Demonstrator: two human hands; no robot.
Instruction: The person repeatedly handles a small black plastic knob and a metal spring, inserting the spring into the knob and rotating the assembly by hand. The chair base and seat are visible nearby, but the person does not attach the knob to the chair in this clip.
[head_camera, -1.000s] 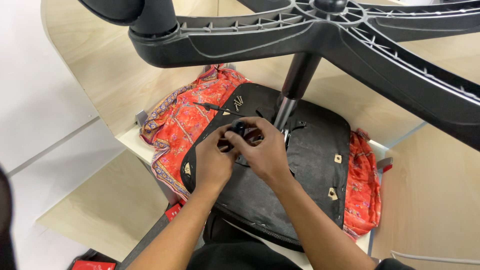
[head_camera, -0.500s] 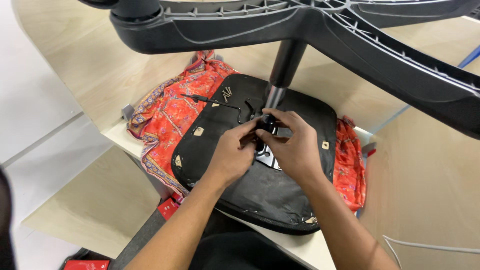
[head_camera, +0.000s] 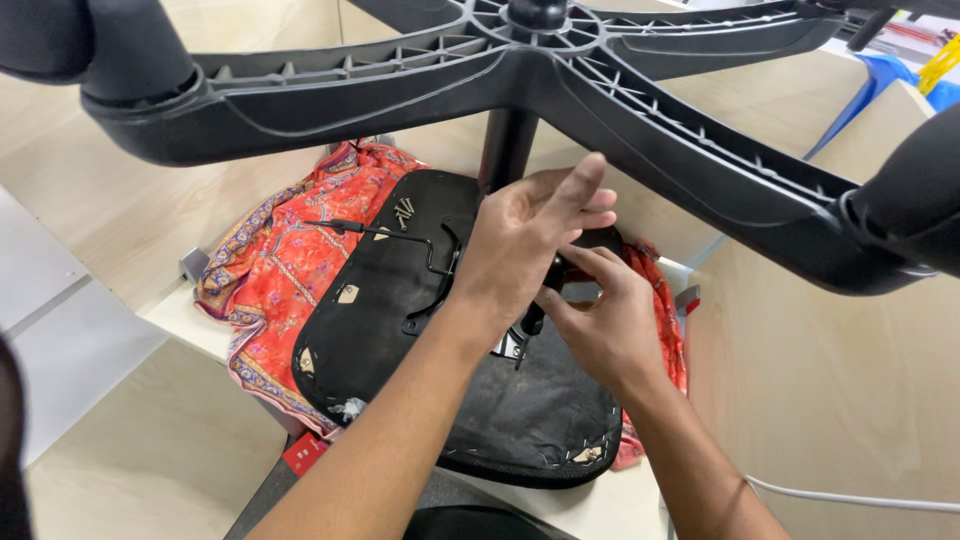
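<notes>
- Upside-down office chair: black seat underside (head_camera: 400, 330) faces up, lying on a red patterned cloth (head_camera: 290, 270) on a pale wooden table (head_camera: 170, 315).
- Black gas-lift column (head_camera: 507, 150) rises from seat centre to the five-arm star base (head_camera: 560, 90) overhead.
- Right hand (head_camera: 600, 320) at the mechanism by the column foot, fingertips pinched on a small dark part (head_camera: 553, 275); can't tell what it is.
- Left hand (head_camera: 525, 240) just above it, touching nothing visible, fingers straight and pressed together.
- Thin metal lever rod (head_camera: 420, 235) lies across the seat, left of the hands.
- Loose screws (head_camera: 404, 212) near the seat's far edge.
</notes>
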